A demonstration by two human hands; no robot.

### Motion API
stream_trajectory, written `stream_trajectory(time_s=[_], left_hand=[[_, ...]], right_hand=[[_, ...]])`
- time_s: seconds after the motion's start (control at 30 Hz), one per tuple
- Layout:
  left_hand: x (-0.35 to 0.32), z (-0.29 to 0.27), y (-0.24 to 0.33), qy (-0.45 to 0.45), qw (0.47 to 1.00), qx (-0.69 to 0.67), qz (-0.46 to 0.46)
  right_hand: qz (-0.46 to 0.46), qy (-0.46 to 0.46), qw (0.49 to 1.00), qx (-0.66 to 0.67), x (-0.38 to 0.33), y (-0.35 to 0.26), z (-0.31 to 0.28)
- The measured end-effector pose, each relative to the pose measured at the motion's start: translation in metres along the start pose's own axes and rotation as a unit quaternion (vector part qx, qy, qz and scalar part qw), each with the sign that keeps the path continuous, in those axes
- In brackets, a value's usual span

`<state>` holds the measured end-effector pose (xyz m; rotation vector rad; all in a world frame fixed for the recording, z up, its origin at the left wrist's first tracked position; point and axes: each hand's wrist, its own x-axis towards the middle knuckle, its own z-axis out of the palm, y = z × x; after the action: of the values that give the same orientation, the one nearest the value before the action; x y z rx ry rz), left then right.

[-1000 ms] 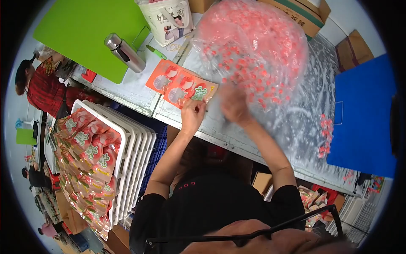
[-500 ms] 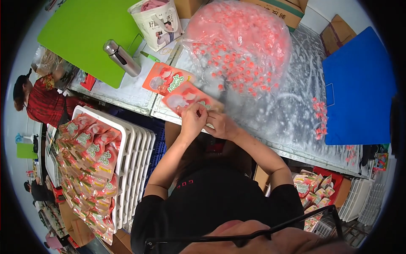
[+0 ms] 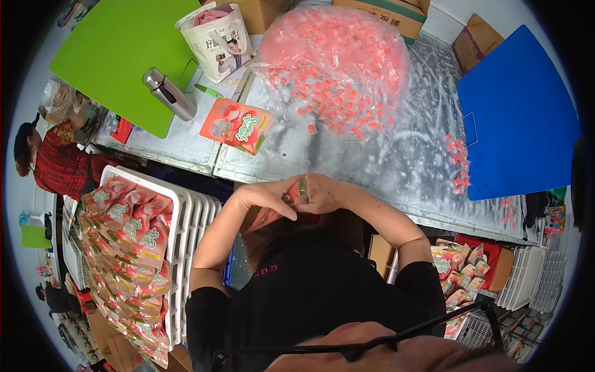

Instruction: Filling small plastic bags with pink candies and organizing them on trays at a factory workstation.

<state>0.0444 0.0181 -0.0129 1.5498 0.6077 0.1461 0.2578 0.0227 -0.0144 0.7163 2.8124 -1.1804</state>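
A printed pink-red pouch point(image 3: 263, 217) is held between both hands at the table's near edge, close to my body. My left hand point(image 3: 268, 195) is wrapped over it with the thumb stretched along its face. At the pouch's other side, my right hand point(image 3: 325, 192) grips it with bent fingers. Much of the pouch is covered by the hands. A matching pouch point(image 3: 237, 127) lies flat on the table, farther off to the left. Beyond the hands rests a large clear bag point(image 3: 347, 68) full of small red-and-white wrapped pieces.
Left of me, filled pouches point(image 3: 133, 229) lie on stacked white trays point(image 3: 178, 248). A steel flask point(image 3: 170, 94), a green knife point(image 3: 209, 91) and a tote bag point(image 3: 218, 46) stand or lie at the far left. A blue board point(image 3: 517, 118) is on the right. Another person point(image 3: 59, 155) is at left.
Both hands have drawn the upper pouch off the table toward my body, below the table edge. The other pouch stays lying on the table. The view has shifted slightly.
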Motion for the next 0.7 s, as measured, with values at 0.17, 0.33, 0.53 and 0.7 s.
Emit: stream_trajectory(time_s=[0.17, 0.33, 0.53, 0.7], left_hand=[[-0.002, 0.022, -0.036, 0.064, 0.982, -0.178, 0.005], [-0.024, 0.041, -0.077, 0.28, 0.908, -0.305, 0.061], [-0.03, 0.057, -0.084, 0.38, 0.873, -0.3, 0.055], [-0.044, 0.064, -0.086, 0.403, 0.847, -0.341, 0.061]], right_hand=[[-0.156, 0.188, 0.961, 0.132, 0.003, 0.019, 0.017], [-0.054, 0.544, 0.837, -0.006, 0.052, 0.075, 0.009], [0.188, 0.495, 0.798, -0.286, 0.109, 0.173, -0.005], [0.174, 0.395, 0.873, -0.227, 0.091, 0.168, 0.012]])
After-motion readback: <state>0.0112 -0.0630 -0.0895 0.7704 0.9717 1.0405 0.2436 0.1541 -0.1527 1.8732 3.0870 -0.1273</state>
